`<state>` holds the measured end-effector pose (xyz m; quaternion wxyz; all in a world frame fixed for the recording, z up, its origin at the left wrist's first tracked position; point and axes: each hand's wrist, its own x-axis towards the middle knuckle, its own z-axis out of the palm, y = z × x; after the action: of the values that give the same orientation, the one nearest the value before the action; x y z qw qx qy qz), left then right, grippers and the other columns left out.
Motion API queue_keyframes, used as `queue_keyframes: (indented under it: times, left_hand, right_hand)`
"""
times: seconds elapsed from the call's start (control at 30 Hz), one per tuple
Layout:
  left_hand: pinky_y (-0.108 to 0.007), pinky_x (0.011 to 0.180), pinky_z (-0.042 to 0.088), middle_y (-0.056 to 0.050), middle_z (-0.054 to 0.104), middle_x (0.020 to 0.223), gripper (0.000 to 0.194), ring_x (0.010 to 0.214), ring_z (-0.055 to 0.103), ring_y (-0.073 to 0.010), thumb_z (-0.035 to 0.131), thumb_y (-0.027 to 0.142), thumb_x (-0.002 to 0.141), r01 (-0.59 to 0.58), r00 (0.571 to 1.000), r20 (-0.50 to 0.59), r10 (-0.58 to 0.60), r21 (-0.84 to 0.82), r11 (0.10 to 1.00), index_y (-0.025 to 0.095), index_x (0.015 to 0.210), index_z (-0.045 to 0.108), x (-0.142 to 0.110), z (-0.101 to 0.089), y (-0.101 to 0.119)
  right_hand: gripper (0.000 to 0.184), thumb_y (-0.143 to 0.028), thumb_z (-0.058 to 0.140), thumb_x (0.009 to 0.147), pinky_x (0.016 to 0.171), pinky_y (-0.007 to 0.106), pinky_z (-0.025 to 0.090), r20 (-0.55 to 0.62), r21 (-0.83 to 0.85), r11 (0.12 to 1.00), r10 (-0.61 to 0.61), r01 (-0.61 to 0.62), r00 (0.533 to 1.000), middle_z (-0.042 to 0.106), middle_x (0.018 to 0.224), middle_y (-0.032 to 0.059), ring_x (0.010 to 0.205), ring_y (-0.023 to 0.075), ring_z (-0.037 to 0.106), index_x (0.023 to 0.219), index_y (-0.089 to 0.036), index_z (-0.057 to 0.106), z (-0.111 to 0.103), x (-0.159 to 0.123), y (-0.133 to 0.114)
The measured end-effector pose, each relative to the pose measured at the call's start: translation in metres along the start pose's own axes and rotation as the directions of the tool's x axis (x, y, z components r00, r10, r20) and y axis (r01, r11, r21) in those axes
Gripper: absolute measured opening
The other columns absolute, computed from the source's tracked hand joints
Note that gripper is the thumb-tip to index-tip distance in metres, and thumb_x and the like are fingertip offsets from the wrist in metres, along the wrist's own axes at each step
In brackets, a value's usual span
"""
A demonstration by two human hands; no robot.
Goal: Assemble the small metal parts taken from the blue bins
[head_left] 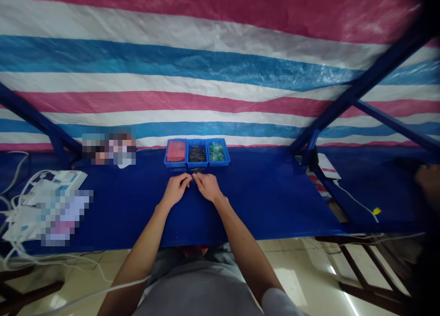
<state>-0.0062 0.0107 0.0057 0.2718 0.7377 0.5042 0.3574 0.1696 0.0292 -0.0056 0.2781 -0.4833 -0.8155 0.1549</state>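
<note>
My left hand point(176, 187) and my right hand point(206, 185) meet fingertip to fingertip over the blue table. Both have their fingers pinched together; what lies between them is too small to make out. Just beyond the fingertips are several thin dark screws or pins point(198, 170) on the tabletop. Behind these stand three blue bins side by side. Flat red pieces fill the left bin point(167, 163), many dark screw-like pieces fill the middle bin point(197, 164), and green pieces that look wrapped in clear plastic lie in the right bin point(220, 163).
White power strips and tangled cables point(25, 206) sit at the table's left end, beside a blurred-out item. A white device point(329, 166) with a cable lies at the right. Blue metal bars point(330, 109) slant up at both sides before a striped sheet point(206, 82). Another person's hand point(428, 180) shows far right.
</note>
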Motion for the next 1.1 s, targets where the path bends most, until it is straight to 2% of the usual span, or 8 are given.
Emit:
queue_keyframes:
  times: [0.17, 0.27, 0.37, 0.53, 0.83, 1.1]
  left_hand:
    - [-0.022, 0.065, 0.041, 0.002, 0.064, 0.066, 0.032, 0.060, 0.057, -0.0125, 0.046, 0.036, 0.099, 0.012, 1.000, -0.014, -0.012, -0.023, 1.000, 0.018, 0.079, 0.063, -0.0009, -0.0012, -0.0006]
    - [-0.022, 0.065, 0.041, 0.002, 0.062, 0.065, 0.032, 0.060, 0.057, -0.0127, 0.045, 0.036, 0.099, 0.038, 0.999, -0.030, -0.040, -0.039, 0.999, 0.018, 0.079, 0.061, -0.0011, -0.0014, -0.0023]
    - [-0.022, 0.063, 0.040, 0.002, 0.062, 0.064, 0.033, 0.059, 0.055, -0.0124, 0.044, 0.036, 0.100, 0.054, 0.998, -0.038, -0.055, -0.042, 0.998, 0.018, 0.077, 0.060, -0.0009, -0.0012, -0.0038]
    - [-0.022, 0.062, 0.040, 0.002, 0.062, 0.063, 0.032, 0.058, 0.055, -0.0123, 0.044, 0.036, 0.100, 0.051, 0.998, -0.028, -0.052, -0.044, 0.998, 0.018, 0.081, 0.062, -0.0002, -0.0004, -0.0039]
    - [-0.023, 0.066, 0.043, 0.001, 0.063, 0.066, 0.031, 0.061, 0.058, -0.0135, 0.043, 0.036, 0.100, 0.050, 0.999, -0.018, -0.050, -0.036, 0.998, 0.019, 0.084, 0.064, -0.0001, -0.0009, -0.0045]
    - [-0.022, 0.066, 0.043, 0.001, 0.064, 0.068, 0.031, 0.062, 0.058, -0.0133, 0.044, 0.036, 0.099, 0.044, 0.999, -0.014, -0.045, -0.039, 0.998, 0.019, 0.084, 0.064, 0.0000, -0.0006, -0.0046]
  right_hand:
    - [0.048, -0.045, 0.036, 0.106, 0.063, 0.024, 0.033, -0.006, 0.051, 0.999, 0.015, -0.015, 1.000, 0.069, 0.072, 0.0040, 0.068, 0.0157, 0.064, 0.077, -0.020, 0.065, -0.0005, -0.0005, -0.0010]
    - [0.031, -0.046, 0.048, 0.102, 0.067, 0.023, 0.038, -0.022, 0.145, 0.989, -0.009, 0.012, 1.000, 0.073, 0.082, 0.0019, 0.074, 0.0156, 0.066, 0.098, -0.022, 0.067, -0.0027, -0.0011, -0.0015]
    - [0.021, -0.039, 0.053, 0.101, 0.075, 0.023, 0.042, -0.027, 0.214, 0.975, -0.048, 0.053, 0.998, 0.074, 0.097, 0.0020, 0.086, 0.0161, 0.068, 0.112, -0.025, 0.065, -0.0036, -0.0011, -0.0002]
    - [0.023, -0.028, 0.045, 0.103, 0.077, 0.023, 0.043, -0.012, 0.223, 0.973, -0.064, 0.065, 0.998, 0.073, 0.097, 0.0029, 0.084, 0.0152, 0.066, 0.104, -0.024, 0.067, -0.0039, -0.0002, 0.0022]
    - [0.029, -0.032, 0.040, 0.105, 0.066, 0.023, 0.035, 0.018, 0.111, 0.994, -0.023, 0.021, 1.000, 0.069, 0.079, 0.0016, 0.072, 0.0150, 0.063, 0.090, -0.022, 0.062, -0.0032, 0.0000, -0.0011]
    - [0.048, -0.040, 0.030, 0.107, 0.062, 0.025, 0.031, -0.003, 0.084, 0.996, -0.017, 0.017, 1.000, 0.062, 0.066, 0.0016, 0.061, 0.0142, 0.058, 0.076, -0.020, 0.059, 0.0006, 0.0016, -0.0010]
